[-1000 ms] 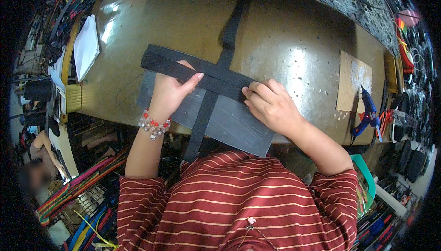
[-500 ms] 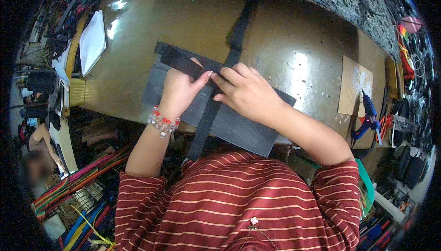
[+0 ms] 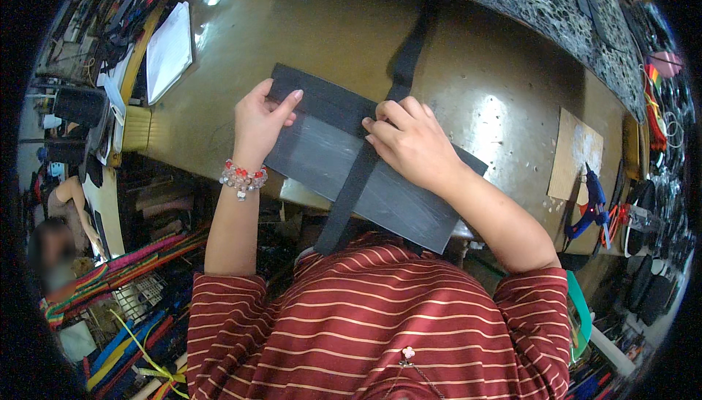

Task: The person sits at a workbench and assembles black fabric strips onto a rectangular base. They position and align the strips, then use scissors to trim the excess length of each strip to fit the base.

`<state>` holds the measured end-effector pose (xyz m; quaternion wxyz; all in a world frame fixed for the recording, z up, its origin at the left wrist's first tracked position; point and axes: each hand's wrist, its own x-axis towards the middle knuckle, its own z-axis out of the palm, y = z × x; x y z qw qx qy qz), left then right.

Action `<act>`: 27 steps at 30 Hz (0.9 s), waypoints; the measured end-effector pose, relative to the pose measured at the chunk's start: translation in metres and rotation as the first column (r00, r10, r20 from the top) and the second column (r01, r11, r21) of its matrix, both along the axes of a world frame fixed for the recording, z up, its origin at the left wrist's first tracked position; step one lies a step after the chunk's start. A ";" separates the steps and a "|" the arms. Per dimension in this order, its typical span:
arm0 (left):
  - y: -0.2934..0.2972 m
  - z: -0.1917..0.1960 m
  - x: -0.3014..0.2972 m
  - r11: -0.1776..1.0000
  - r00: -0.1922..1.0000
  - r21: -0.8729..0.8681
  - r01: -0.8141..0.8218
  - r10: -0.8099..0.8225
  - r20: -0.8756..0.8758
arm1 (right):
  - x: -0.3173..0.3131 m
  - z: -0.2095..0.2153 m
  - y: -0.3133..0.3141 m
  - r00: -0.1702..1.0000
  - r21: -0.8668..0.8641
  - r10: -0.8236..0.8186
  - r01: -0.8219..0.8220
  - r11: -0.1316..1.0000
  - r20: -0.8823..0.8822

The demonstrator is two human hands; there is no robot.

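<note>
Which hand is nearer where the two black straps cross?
The right hand: it is at the crossing, whereas the left hand is at the left end of the dark gray board.

Matt black fabric strap (image 3: 349, 197), smooth grey board (image 3: 406, 202) (faintly scratched), glossy brown tabletop (image 3: 329, 27)

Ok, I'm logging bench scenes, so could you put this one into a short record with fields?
Left hand: at left end of black band; grip unclear
Right hand: fingertips on the band, near the crossing strap
Workpiece: grey board, band along its far edge
Table left: white paper
Table right: cardboard, blue glue gun
</note>
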<state>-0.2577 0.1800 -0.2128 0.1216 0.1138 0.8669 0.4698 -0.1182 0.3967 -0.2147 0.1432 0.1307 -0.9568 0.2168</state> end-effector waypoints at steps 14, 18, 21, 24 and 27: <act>0.001 -0.005 0.000 1.000 1.000 -0.015 -0.016 0.016 -0.015 | 0.002 0.004 0.000 1.000 0.012 0.000 0.000 1.000 -0.013; 0.005 0.000 0.003 1.000 0.998 -0.017 0.015 -0.016 -0.059 | -0.004 0.013 -0.003 0.994 0.056 0.031 -0.038 0.998 0.106; 0.008 0.004 0.005 0.998 0.995 -0.054 0.038 -0.043 -0.087 | -0.028 0.015 -0.015 0.995 0.119 0.086 -0.090 0.989 0.044; 0.008 0.008 0.003 0.992 0.995 -0.110 0.068 -0.075 -0.060 | -0.052 0.008 -0.031 0.991 0.141 0.124 -0.117 0.983 -0.046; -0.001 0.012 -0.003 0.999 0.999 -0.027 0.037 -0.036 0.025 | -0.055 -0.002 -0.037 0.992 0.152 0.085 -0.071 0.986 -0.090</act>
